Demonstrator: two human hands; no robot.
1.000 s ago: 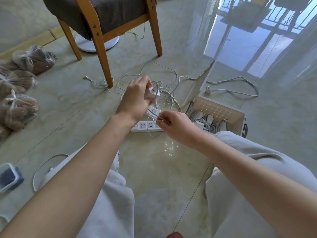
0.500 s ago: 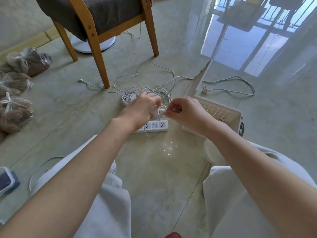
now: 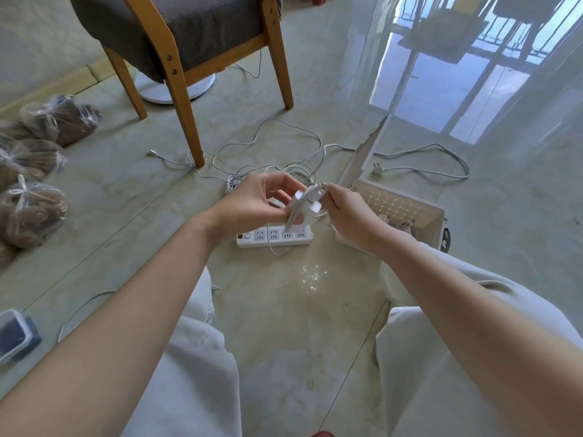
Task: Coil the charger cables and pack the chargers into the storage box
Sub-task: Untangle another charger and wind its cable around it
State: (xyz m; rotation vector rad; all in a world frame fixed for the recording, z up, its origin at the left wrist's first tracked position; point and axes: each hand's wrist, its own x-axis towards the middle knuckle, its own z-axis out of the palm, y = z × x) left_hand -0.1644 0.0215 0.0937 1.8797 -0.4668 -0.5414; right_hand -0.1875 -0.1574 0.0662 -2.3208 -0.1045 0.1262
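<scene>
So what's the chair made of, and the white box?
The chair frame looks like varnished wood, golden-brown and smooth; its seat looks like dark woven fabric. The storage box seems matte white plastic, with light glowing through a grid of small holes.

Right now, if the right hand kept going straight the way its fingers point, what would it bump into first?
Most likely the white charger held by the left hand: the right hand points toward it at close range, pinching its cable.
</scene>
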